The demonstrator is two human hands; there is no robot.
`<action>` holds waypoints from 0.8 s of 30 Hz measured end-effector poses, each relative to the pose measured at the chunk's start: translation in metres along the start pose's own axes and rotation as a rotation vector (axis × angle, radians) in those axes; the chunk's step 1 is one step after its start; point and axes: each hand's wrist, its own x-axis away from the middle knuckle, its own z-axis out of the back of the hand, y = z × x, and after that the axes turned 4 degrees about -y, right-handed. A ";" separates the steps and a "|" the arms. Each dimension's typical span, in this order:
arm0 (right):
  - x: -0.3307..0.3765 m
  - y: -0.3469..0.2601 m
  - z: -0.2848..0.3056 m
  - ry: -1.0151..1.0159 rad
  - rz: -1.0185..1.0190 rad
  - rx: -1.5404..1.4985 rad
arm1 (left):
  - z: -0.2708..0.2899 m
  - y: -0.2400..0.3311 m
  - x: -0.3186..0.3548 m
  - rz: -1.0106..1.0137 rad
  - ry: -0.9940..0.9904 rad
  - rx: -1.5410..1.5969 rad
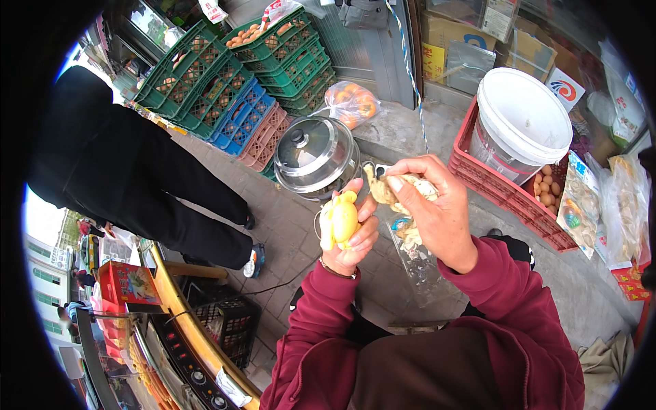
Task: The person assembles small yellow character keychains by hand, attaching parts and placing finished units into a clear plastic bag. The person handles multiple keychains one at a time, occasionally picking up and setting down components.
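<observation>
Held at centre, just in front of the chest: a smooth, yellow, lobed item (339, 217), of a kind not possible to tell. Closed around it from below and from the right side, with fingers curled and thumb raised: the grip of the left hand (362, 238). Pinched just to the right, between thumb and bent fingers: a crumpled, pale tan piece (380, 188), partly covered by the closed grip of the right hand (447, 212). Below both hands: a clear plastic wrapping (417, 270) with pale scraps inside. Beyond the left hand, on the paving: a metal pot with a domed glass lid (316, 147); behind it, a clear bag of orange fruit (353, 104). Farther back, in stacks: green crates (290, 65) of eggs, with a blue crate (247, 115) and a pink crate (268, 139) lower down. To the right: a red crate (509, 195), with a white bucket (502, 147) and loose brown eggs (547, 186) inside. To the left: a standing person in black (164, 171). At lower left: a yellow-edged surface (205, 326) with control knobs, beside a black crate (236, 328).
</observation>
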 end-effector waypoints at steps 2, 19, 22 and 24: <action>0.006 0.002 -0.015 -0.007 0.120 0.084 | 0.002 -0.010 -0.003 0.052 -0.020 0.011; 0.000 0.007 -0.010 0.041 0.324 0.271 | -0.019 -0.019 -0.015 -0.193 0.315 -0.299; -0.004 0.016 -0.013 -0.127 0.581 0.432 | -0.020 -0.025 -0.015 -0.253 0.611 -0.355; -0.002 0.018 -0.012 -0.182 0.519 0.431 | -0.018 -0.021 -0.013 -0.265 0.621 -0.406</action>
